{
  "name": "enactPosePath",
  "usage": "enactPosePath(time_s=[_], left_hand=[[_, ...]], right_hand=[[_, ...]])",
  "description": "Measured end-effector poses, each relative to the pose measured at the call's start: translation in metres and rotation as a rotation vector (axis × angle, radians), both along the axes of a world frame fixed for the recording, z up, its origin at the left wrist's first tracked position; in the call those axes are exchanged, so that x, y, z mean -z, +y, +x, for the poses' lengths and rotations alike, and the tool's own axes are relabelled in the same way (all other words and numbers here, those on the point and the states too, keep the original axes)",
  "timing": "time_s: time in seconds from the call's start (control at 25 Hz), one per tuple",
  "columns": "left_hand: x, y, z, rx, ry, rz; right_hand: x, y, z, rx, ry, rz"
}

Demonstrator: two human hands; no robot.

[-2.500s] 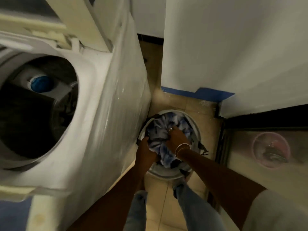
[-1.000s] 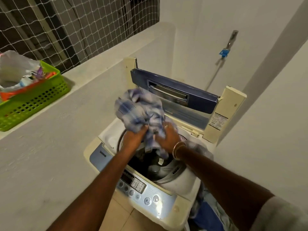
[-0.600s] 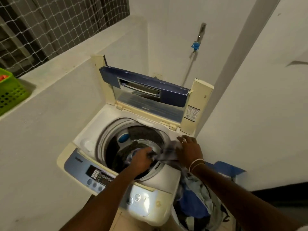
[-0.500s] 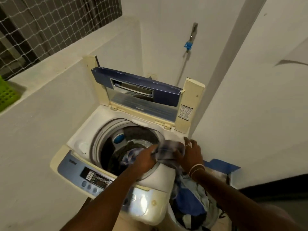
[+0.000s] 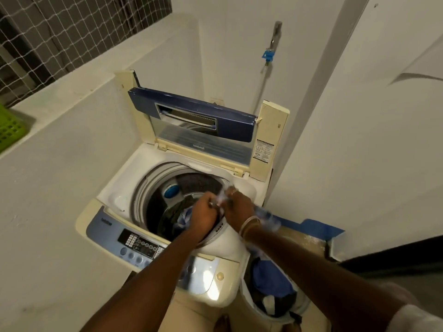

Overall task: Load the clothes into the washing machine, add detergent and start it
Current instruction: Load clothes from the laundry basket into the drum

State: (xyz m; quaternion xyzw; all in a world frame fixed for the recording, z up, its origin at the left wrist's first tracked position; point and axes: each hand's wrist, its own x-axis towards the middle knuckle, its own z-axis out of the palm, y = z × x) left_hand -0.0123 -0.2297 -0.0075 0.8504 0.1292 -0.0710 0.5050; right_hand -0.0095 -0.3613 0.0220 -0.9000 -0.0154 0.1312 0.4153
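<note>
- Cream-and-blue top-loading washing machine point(image 5: 112, 185), lid raised; dark and blue clothes point(image 5: 176, 218) are seen low in the open steel drum point(image 5: 153, 202).
- Left hand point(image 5: 203, 213): grip curled round one end of a pale blue checked garment point(image 5: 221, 200), over the drum's right rim.
- Right hand point(image 5: 238, 209): grip pinched on the same garment; the rest is trailed rightward outside the rim, blurred.
- The drum is found left of and below both grips, the left hand being nearer.
- White round laundry bin point(image 5: 247, 295), on the floor right of the machine: a heap of blue and dark laundry point(image 5: 271, 281) is left to load.
</note>
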Motion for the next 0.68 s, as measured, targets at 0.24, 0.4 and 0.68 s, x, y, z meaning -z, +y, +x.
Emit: enactPosePath(time_s=[0.24,0.4,0.68], left_hand=[[-0.021,0.082,0.009,-0.191,-0.047,0.036],[-0.014,0.089,0.014,-0.216,0.015,0.131],[-0.009,-0.061,0.010,-0.035,-0.344,0.159]], right_hand=[[-0.030,0.078,0.072,-0.152,0.103,0.079],[-0.011,0.061,0.082,-0.139,0.156,0.061],[0.017,-0.066,0.039,0.154,-0.145,0.095]])
